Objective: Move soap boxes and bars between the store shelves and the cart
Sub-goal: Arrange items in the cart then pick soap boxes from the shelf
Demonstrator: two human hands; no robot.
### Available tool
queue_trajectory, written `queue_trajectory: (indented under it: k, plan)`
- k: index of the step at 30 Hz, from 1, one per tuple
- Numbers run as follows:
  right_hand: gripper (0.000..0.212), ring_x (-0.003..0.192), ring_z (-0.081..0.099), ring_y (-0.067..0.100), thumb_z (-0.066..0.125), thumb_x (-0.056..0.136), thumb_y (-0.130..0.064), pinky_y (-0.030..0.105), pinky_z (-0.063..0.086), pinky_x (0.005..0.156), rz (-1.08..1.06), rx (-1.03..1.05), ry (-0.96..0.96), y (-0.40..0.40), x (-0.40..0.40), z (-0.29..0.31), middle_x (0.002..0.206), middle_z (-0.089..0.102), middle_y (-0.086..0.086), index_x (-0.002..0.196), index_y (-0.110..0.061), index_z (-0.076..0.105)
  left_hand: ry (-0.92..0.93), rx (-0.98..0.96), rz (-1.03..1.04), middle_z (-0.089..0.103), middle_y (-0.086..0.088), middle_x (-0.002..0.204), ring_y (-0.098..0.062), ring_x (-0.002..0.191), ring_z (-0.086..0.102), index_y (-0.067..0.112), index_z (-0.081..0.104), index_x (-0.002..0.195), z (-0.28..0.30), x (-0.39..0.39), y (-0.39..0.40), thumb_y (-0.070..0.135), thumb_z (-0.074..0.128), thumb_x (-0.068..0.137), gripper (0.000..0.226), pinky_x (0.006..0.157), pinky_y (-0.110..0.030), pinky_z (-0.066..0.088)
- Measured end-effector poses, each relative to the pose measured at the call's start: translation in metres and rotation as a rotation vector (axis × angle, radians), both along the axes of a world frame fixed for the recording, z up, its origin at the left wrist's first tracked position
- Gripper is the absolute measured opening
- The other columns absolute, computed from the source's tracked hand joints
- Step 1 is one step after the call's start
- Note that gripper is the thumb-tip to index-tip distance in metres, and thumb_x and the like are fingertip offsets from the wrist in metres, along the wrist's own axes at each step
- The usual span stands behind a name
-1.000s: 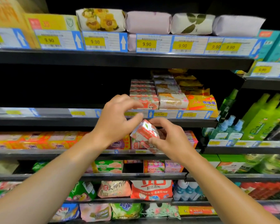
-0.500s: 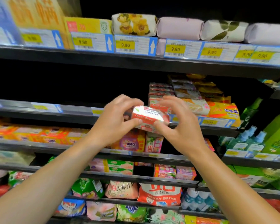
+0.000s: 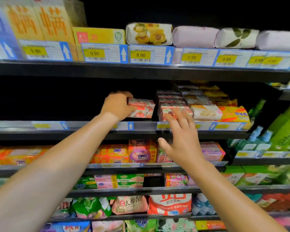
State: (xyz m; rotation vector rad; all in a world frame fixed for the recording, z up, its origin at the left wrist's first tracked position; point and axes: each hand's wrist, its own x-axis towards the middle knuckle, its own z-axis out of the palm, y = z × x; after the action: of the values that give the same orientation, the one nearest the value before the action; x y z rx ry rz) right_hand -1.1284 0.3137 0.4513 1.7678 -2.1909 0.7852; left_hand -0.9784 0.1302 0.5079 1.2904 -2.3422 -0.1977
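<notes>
Carefully, the left hand (image 3: pixel 119 106) is gripping the soap box (image 3: pixel 141 108) and should be sliding it squarely left of the matching stack (image 3: pixel 172 104) while the right hand (image 3: pixel 182 139) is hovering with fingers spread, holding nothing.

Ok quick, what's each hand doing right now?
Left hand: grips the pink soap box at its left end, on the shelf.
Right hand: open, fingers spread, holding nothing.

Dark store shelves (image 3: pixel 141 71) with yellow price tags (image 3: pixel 140 55) along their edges. Wrapped soap bars (image 3: pixel 195 36) lie on top; stacked soap boxes (image 3: pixel 172 104) sit one shelf below.
</notes>
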Motion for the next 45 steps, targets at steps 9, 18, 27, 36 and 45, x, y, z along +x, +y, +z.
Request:
queue_trajectory:
  k: [9,18,27,36,45]
  plan:
    - [0.076,0.149,0.009,0.025,0.067,0.085,-0.043,0.045,0.017,0.121,-0.092,0.021,0.039,-0.004,0.021,-0.007,0.161,0.024,0.002,0.151,-0.024,0.034,-0.081,0.075,-0.017,0.062,-0.006,0.127,-0.026,0.113,0.059,0.024,0.060,0.129,0.001,-0.023,-0.025,0.029,0.071,0.088,0.044,0.095,-0.036,0.049]
    - [0.072,0.149,0.005,0.024,0.061,0.087,-0.040,0.042,0.013,0.121,-0.175,0.038,-0.023,-0.005,0.048,-0.001,0.162,0.019,0.001,0.151,-0.024,0.033,-0.105,0.112,-0.069,0.053,-0.005,0.138,-0.029,0.122,0.051,0.032,0.044,0.141,-0.006,-0.025,-0.028,0.043,0.069,0.086,0.062,0.099,-0.043,0.047]
    - [0.074,0.150,0.007,0.027,0.060,0.091,-0.045,0.043,0.010,0.123,-0.206,0.061,-0.028,0.011,0.078,-0.007,0.162,0.021,0.006,0.153,-0.021,0.030,-0.116,-0.050,-0.168,0.050,-0.004,0.144,-0.028,0.130,0.046,0.023,0.043,0.145,-0.011,0.036,0.031,0.054,0.055,0.091,0.063,0.103,-0.040,0.043]
    - [0.078,0.151,0.010,0.030,0.065,0.086,-0.046,0.045,0.012,0.123,-0.068,0.179,0.018,0.075,0.137,-0.053,0.161,0.023,0.007,0.151,-0.019,0.033,-0.270,-0.164,-0.108,0.023,-0.004,0.161,-0.028,0.149,0.016,0.027,0.027,0.153,-0.097,0.137,0.135,0.058,0.048,0.092,0.071,0.121,-0.048,0.012]
    - [0.082,0.141,0.033,0.040,0.065,0.073,-0.047,0.047,0.021,0.121,0.229,0.428,0.006,0.147,0.267,-0.152,0.150,0.042,0.019,0.142,-0.006,0.048,-0.375,0.169,0.048,0.039,-0.013,0.153,-0.035,0.142,0.033,0.019,0.046,0.145,-0.211,0.303,0.276,0.057,0.042,0.086,0.070,0.114,-0.049,0.029]
